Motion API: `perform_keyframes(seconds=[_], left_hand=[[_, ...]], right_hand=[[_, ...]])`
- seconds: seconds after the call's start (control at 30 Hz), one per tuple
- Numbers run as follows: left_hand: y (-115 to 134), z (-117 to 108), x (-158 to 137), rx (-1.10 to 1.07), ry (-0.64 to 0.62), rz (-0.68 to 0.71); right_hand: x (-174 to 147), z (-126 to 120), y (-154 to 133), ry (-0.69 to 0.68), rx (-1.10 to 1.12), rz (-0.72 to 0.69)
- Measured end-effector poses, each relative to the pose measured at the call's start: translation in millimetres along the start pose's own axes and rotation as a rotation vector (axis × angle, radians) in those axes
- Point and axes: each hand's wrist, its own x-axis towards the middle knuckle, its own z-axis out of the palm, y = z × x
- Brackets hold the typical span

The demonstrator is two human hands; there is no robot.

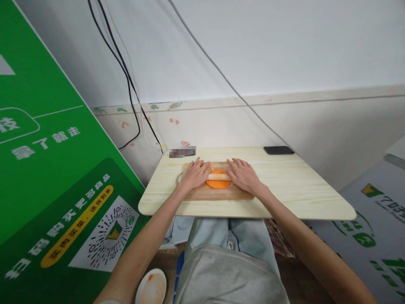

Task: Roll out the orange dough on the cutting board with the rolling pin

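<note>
Head view: your left hand (193, 173) and right hand (243, 174) lie flat, fingers spread, pressing a pale roller (219, 177) between them — its long axis left-right, over orange dough (217, 183) on the board (221, 194), frame centre.

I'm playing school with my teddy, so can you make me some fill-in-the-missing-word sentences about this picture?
1. Both hands, the left hand and the right hand, press a pale rolling pin onto a flat piece of ____ dough.
2. The dough lies on a wooden ____.
3. A black phone lies at the table's ____ edge, near the wall.
4. Down on the floor stands a white ____ with orange smears.

Missing words: orange; board; far; bowl
</note>
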Motion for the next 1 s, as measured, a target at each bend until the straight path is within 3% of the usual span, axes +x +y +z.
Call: perform_keyframes(seconds=[0.53,1.0], left_hand=[[8.4,-1.5,-28.4,-0.016,0.123,0.113],[16.7,-7.9,-43.3,-0.005,0.123,0.134]], right_hand=[[-39.3,5.8,-19.9,0.151,0.015,-0.007],[-63.4,13.7,-31.5,0.249,-0.019,-0.009]])
